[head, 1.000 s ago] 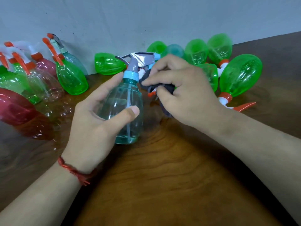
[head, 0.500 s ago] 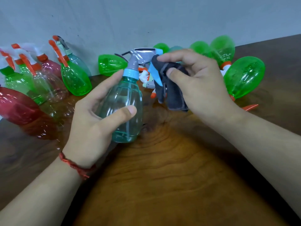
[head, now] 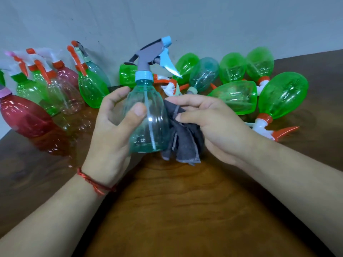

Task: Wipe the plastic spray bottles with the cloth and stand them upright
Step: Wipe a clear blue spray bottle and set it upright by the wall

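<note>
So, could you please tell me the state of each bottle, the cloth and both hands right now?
Teal spray bottle: upright, gripped round its body.
Grey cloth: bunched, against that bottle's side.
Left hand: grips that bottle.
Right hand: grips the cloth.
Green bottles on the right: lying on their sides.
Bottles on the left: standing upright.

Pale teal see-through plastic spray bottle (head: 148,123): smooth, glossy, w/ matt grey-and-blue plastic trigger head (head: 146,56). Dark grey cloth (head: 183,141): soft, matt, stitched edges. Brown wood-grain worktop (head: 185,210): polished, reflects bottles. Green translucent plastic bottles (head: 284,95) & red translucent plastic bottle (head: 24,115): shiny. Grey wall (head: 204,19): matt.
</note>
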A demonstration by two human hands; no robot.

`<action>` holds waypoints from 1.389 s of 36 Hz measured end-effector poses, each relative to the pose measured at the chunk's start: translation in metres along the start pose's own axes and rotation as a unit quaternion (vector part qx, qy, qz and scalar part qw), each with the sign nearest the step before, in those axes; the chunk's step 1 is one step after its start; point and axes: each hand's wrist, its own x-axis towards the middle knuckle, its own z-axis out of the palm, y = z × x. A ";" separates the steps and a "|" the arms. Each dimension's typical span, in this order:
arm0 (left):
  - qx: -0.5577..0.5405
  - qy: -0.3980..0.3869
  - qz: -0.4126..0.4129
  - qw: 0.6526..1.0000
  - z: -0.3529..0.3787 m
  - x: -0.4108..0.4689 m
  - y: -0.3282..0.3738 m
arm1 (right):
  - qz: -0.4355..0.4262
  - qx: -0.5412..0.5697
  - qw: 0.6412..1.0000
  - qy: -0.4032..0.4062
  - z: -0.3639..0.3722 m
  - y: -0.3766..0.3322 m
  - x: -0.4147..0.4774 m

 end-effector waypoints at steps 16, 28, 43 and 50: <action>0.066 0.015 -0.066 0.996 -0.003 0.001 -0.006 | -0.013 -0.060 0.998 -0.002 -0.002 -0.005 -0.004; -0.048 -0.019 -0.053 0.997 0.004 -0.002 -0.002 | -0.099 -0.084 0.989 0.069 -0.002 -0.007 -0.001; 0.130 -0.054 0.025 0.990 0.004 -0.010 0.005 | -0.170 -0.131 0.975 0.061 0.004 -0.003 -0.008; 0.233 -0.076 0.099 0.964 0.001 -0.012 0.001 | -0.309 -0.223 0.912 0.150 -0.008 -0.031 -0.003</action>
